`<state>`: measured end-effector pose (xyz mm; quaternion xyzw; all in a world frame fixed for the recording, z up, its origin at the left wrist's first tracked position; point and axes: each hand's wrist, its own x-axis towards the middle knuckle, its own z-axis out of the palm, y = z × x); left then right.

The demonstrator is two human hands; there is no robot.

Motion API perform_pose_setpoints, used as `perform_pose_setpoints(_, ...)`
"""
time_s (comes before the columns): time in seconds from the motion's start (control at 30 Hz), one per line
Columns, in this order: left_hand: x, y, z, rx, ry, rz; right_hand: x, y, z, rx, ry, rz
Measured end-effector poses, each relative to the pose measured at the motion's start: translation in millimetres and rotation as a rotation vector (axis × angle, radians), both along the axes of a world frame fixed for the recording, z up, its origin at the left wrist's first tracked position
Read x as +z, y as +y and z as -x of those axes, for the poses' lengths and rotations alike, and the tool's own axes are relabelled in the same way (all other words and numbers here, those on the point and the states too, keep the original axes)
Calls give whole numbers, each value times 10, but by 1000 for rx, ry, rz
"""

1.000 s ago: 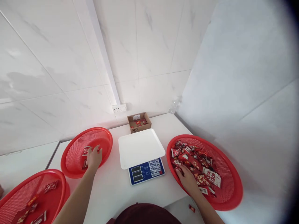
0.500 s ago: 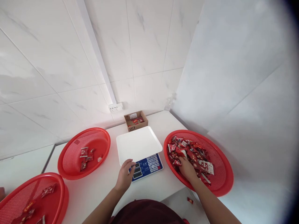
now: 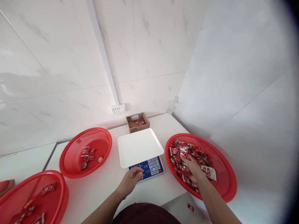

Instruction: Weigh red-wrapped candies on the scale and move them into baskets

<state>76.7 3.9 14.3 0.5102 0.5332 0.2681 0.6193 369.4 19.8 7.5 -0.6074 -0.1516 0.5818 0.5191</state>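
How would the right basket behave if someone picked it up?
The basket would probably flex a little, as its wall looks like thin plastic mesh. It might tip leftward, since the packets are heaped mostly on that side. They seem loose, so some would likely slide if it tilted.

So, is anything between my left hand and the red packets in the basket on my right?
Yes, at table height: the scale's keypad lies between your left hand and the red packets, then the near rim of the right basket. Nothing visible covers the packets from above except your right hand.
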Motion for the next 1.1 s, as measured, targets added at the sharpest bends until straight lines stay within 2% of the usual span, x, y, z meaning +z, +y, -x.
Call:
perform_pose_setpoints(0.13,187,37,-282,-80,-157,41,215,19,558,288,47,-79)
perform_pose_setpoints(0.23,255,74,-384,-90,-330,116,249,6,944,546,83,-123)
perform_pose_setpoints(0.3,270,93,-367,-53,-402,169,238,5,1102,665,95,-111)
perform_pose_setpoints(0.5,217,111,-120,59,-542,343,271,63,1177,901,60,-59)
perform_pose_setpoints(0.6,132,129,-64,182,-598,406,287,96,1194,987,-40,-80)
perform_pose_setpoints(0.7,54,175,-45,360,-619,480,223,169,1247,978,-93,-88)
perform_pose_setpoints(0.83,36,228,34,553,-579,492,61,387,1301,841,-243,-39)
perform_pose_setpoints(0.97,69,211,124,593,-537,494,-26,637,1327,718,-395,-59)
perform_pose_setpoints(1.1,68,141,171,588,-525,494,-87,749,1317,648,-510,-125)
